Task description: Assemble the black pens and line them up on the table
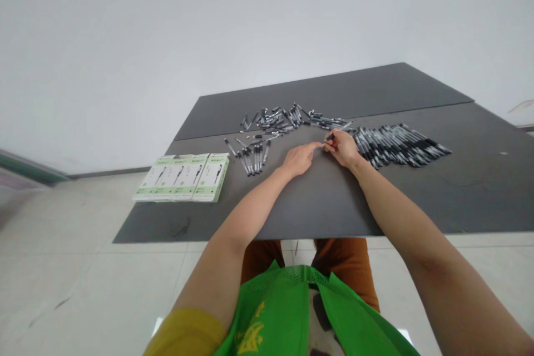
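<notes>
My right hand (342, 147) is closed around a black and silver pen (339, 131) whose tip points up and away from me. My left hand (298, 158) lies just left of it, fingers curled, its fingertips meeting the right hand's fingers at the pen's near end. Both hands rest over the dark grey table (317, 206). A loose scatter of pens and caps (287, 119) lies beyond the hands. A neat row of assembled pens (396, 144) lies to the right of my right hand. Several pens (252, 157) lie in a small group to the left.
Green and white boxes (183, 177) lie side by side near the table's left edge. A second dark board (334, 92) extends the table at the back. The floor is pale tile, and a white wall stands behind. A green vest covers my chest.
</notes>
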A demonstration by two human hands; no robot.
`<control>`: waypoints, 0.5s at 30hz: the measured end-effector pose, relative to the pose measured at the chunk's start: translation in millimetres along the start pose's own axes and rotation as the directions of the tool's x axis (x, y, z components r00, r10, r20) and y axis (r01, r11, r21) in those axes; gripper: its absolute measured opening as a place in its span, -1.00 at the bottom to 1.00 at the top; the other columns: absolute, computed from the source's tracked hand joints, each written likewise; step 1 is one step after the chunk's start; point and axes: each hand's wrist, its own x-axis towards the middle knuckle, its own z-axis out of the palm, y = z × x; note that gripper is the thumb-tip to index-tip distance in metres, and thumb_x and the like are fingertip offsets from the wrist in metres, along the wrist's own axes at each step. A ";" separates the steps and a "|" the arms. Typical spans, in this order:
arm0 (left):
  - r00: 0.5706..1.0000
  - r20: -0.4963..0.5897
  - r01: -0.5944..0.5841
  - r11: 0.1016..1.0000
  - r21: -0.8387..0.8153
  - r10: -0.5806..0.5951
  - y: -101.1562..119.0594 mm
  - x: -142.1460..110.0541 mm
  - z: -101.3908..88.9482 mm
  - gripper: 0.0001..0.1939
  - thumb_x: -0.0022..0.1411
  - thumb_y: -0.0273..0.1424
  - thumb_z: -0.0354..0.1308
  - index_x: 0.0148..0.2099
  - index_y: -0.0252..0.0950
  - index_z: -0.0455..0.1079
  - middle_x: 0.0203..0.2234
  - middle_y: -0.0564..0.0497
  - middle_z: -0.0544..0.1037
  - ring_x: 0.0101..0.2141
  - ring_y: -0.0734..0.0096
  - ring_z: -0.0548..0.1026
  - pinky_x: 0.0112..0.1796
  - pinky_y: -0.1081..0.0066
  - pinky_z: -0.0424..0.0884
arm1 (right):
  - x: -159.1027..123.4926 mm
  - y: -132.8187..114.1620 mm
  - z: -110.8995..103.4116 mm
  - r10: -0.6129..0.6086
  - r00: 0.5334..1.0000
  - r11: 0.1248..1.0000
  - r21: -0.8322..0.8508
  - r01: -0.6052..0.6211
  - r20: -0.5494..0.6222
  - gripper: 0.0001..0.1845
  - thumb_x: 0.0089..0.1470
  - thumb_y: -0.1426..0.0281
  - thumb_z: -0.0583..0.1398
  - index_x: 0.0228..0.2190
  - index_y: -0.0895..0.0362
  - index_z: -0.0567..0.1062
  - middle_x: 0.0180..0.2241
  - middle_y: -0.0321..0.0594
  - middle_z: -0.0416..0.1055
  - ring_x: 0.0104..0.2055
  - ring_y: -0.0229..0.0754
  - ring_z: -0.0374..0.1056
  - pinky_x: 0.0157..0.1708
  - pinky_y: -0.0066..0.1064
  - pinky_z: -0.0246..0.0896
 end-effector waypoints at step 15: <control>0.998 0.055 0.003 0.996 -0.095 0.002 -7.8 3.3 -1.9 -0.65 0.39 -0.43 -0.19 0.02 -0.18 0.40 -0.31 0.10 0.58 -0.24 0.47 0.51 -0.12 0.48 0.34 | 5.0 5.8 -4.6 -0.043 0.999 0.997 -0.057 0.043 0.000 -0.70 0.18 0.14 0.02 -0.50 0.04 0.16 -0.63 -0.41 0.05 -0.67 -0.33 0.03 -0.62 -0.44 0.06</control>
